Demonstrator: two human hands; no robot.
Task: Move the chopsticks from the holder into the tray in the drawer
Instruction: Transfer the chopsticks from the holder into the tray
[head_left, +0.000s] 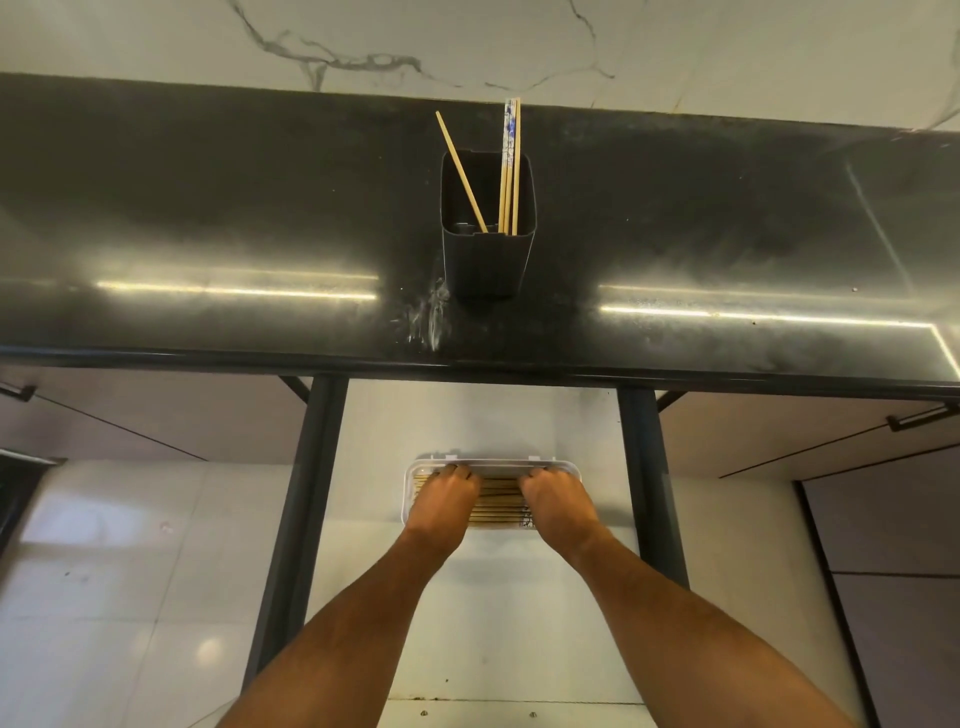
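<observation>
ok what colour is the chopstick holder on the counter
Dark grey to black, a plain holder matching the black counter; the head view shows it.

The light is dim and warm, and the sharpest glare is two thin bright streaks on the dark glossy counter (208, 208), at 9 and 3 o'clock of the holder (487, 260). A soft round glint sits on the floor (104, 597) at 7 o'clock. Wide-angle distortion bows the counter's edges, and the whole frame is slightly soft.
</observation>
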